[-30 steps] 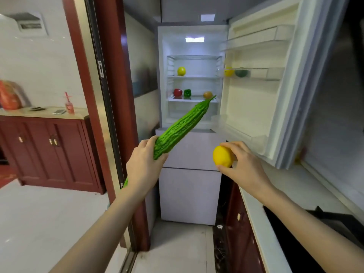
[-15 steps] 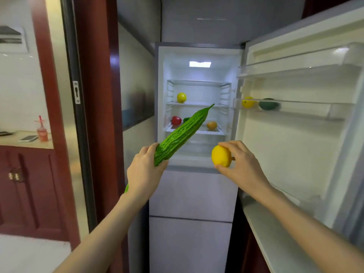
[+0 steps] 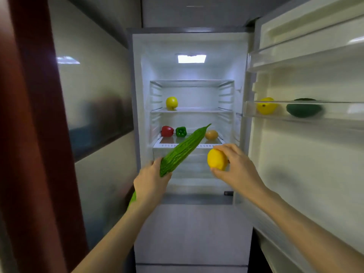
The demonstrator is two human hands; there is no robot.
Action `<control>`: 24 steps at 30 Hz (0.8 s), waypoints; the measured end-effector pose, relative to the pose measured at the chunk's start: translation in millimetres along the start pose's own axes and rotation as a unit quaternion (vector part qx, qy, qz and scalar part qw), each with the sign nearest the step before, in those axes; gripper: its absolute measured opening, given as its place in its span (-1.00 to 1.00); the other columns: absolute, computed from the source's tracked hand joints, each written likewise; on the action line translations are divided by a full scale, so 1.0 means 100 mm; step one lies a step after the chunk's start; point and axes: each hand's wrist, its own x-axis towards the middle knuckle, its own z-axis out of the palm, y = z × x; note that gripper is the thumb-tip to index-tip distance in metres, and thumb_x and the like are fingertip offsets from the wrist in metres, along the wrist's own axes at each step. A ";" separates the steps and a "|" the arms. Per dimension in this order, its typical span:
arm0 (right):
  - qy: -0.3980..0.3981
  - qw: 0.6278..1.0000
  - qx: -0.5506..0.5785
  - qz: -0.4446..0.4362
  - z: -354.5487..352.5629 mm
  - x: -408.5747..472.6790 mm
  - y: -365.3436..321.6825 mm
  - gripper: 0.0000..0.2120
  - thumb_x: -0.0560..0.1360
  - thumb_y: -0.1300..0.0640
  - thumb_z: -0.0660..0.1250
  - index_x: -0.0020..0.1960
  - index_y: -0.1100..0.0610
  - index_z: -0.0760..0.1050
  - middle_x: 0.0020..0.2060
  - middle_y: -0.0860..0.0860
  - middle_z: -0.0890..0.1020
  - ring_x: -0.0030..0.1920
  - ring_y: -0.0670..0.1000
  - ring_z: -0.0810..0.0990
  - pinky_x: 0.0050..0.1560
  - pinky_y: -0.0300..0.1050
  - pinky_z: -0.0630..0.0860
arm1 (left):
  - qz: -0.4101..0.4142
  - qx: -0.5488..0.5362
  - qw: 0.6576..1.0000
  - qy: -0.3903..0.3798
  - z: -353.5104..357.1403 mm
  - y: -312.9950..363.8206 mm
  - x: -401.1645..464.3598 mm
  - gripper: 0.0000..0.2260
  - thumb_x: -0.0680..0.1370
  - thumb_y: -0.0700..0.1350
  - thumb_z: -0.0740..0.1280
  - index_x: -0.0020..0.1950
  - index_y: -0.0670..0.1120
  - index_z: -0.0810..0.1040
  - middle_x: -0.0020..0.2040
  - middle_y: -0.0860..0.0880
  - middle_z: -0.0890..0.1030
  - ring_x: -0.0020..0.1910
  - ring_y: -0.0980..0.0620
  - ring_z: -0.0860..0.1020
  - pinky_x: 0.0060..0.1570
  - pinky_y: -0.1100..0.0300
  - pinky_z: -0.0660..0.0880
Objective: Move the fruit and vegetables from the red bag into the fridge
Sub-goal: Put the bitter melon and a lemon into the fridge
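We stand in a home kitchen; a tall white fridge [image 3: 192,123] fills a narrow recess, its upper door [image 3: 307,164] swung open to the right and its inner light [image 3: 191,58] lit; on the glass shelves we see a yellow apple [image 3: 171,103], a red pepper [image 3: 167,131] and a green pepper [image 3: 181,131]; a door rack [image 3: 285,118] holds more produce; a dark red door frame [image 3: 37,134] stands at left.

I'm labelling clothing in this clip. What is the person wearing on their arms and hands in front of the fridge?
Nothing that shows. Both forearms are bare from the bottom edge of the frame up to the wrists, with no sleeve in view. The left hand and right hand have no gloves, and no watch, bracelet or ring is visible.
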 end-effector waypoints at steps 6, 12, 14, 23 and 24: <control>-0.009 1.000 0.021 0.017 0.41 0.57 0.54 -0.46 0.35 0.06 0.46 0.30 -0.01 0.40 0.21 -0.08 0.40 0.11 0.01 0.49 0.01 -0.08 0.47 | 0.005 0.025 1.000 -0.011 0.62 0.01 0.83 -0.63 0.51 0.02 0.32 0.29 -0.01 0.40 0.10 -0.05 0.51 0.00 -0.06 0.50 -0.18 0.09 0.41; -0.002 0.999 0.003 0.037 0.72 0.97 0.94 -0.48 0.36 0.04 0.45 0.28 -0.03 0.41 0.19 -0.09 0.40 0.04 0.00 0.49 -0.14 -0.18 0.35 | 0.026 0.034 0.999 -0.002 1.13 0.06 1.57 -0.58 0.50 0.03 0.31 0.35 0.02 0.37 0.14 -0.08 0.51 0.04 -0.11 0.50 -0.12 0.07 0.41; 0.004 0.999 -0.007 0.045 0.81 1.15 1.05 -0.46 0.37 0.02 0.45 0.31 -0.03 0.40 0.20 -0.08 0.40 0.06 -0.01 0.49 -0.13 -0.19 0.35 | 0.040 0.032 0.999 0.000 1.29 0.08 1.83 -0.56 0.50 0.03 0.32 0.36 0.02 0.37 0.19 -0.08 0.50 0.09 -0.12 0.49 -0.06 0.05 0.42; 0.006 0.995 -0.045 0.084 1.26 1.76 1.53 -0.45 0.35 0.01 0.44 0.31 -0.04 0.39 0.23 -0.05 0.41 0.13 0.02 0.49 -0.04 -0.13 0.42 | 0.086 0.060 0.994 -0.020 2.03 -0.05 3.10 -0.61 0.49 0.01 0.32 0.29 -0.02 0.42 0.14 -0.11 0.52 0.07 -0.15 0.50 -0.05 -0.01 0.46; 0.005 0.995 -0.050 0.087 1.31 1.83 1.57 -0.44 0.36 0.00 0.44 0.32 -0.04 0.38 0.23 -0.05 0.41 0.13 0.02 0.48 -0.02 -0.12 0.44 | 0.087 0.066 0.994 -0.029 2.10 -0.07 3.24 -0.63 0.48 0.00 0.32 0.27 -0.02 0.44 0.12 -0.12 0.53 0.06 -0.17 0.50 -0.07 -0.01 0.46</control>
